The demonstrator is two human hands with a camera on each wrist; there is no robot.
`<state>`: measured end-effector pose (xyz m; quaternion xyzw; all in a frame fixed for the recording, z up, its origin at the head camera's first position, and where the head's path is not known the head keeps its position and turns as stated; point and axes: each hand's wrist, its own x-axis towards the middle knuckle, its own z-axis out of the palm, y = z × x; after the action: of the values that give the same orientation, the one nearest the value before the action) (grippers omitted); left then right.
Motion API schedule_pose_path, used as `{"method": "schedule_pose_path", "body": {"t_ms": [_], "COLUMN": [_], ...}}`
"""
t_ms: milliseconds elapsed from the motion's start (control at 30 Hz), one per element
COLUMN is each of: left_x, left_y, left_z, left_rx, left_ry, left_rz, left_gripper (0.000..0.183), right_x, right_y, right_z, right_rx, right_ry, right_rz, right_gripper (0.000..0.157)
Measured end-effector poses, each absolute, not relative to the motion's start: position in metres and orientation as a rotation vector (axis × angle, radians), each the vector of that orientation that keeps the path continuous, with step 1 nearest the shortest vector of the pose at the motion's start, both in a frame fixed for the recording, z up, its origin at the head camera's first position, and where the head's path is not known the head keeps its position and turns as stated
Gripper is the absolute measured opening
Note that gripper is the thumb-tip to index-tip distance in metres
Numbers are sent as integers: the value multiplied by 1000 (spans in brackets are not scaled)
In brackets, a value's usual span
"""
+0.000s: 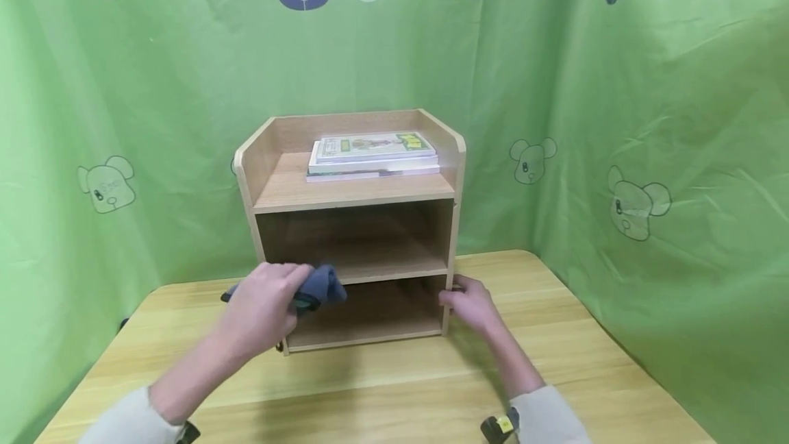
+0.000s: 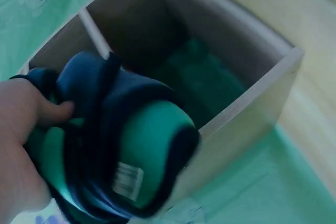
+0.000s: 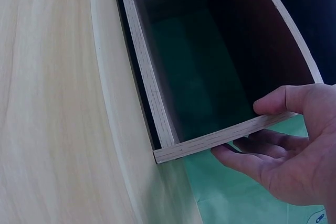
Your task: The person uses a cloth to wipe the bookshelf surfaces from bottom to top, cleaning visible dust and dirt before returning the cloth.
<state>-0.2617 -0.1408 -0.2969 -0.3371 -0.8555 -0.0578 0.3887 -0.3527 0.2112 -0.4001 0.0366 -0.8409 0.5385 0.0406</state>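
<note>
A folded blue cloth item (image 1: pixel 322 288) with green faces, dark edging and a white barcode label (image 2: pixel 127 181) is gripped by my left hand (image 1: pixel 261 303); its exact kind cannot be told. That hand is in front of the left part of a small wooden shelf (image 1: pixel 370 275). At the shelf's lower right, my right hand (image 1: pixel 471 303) pinches the side panel (image 3: pixel 226 136), thumb on the inside and fingers on the outside. No objects show in the two lower compartments, though the left hand and cloth cover part of them.
Several books (image 1: pixel 372 156) lie stacked on the shelf's top board, between its raised sides. The shelf stands on a wooden table (image 1: pixel 394 396). Green patterned curtains (image 1: pixel 185 53) hang behind and to both sides.
</note>
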Motion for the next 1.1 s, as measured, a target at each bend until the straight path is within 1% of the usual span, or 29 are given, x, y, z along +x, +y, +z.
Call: {"method": "schedule_pose_path", "body": {"t_ms": [133,300,400,500,567,767,967,1100], "left_x": [-272,-293,-300,-304,-305,-309,-309,-306], "left_y": [-143,-155,-161,-163,-164,-165,-169,-175], "left_z": [-317,-333,-335,-337,-339,-350,-360,-366], "left_rx": [-860,-867,-874,-912,-936,-984,-958,-987], "left_ry": [-2234,-2026,-1870,-1718,-1633,-1501,-1580,-1605], "left_rz": [-80,51,93,110,121,147,151,163], "left_gripper": [49,49,43,30,27,28,33,36], "right_x": [-353,-354,-355,-355,-355,-354,-354,-355], "right_y": [211,211,211,212,212,212,212,213], "right_z": [-402,-404,-404,-403,-402,-401,-401,-402], "right_rx": [111,130,142,130,123,128,114,113], "right_ry": [-2578,-2577,-2568,-2565,-2569,-2573,-2565,-2570], "right_rz": [1636,1623,1625,1622,1615,1629,1637,1627], "right_gripper": [61,58,59,58,59,60,61,59]}}
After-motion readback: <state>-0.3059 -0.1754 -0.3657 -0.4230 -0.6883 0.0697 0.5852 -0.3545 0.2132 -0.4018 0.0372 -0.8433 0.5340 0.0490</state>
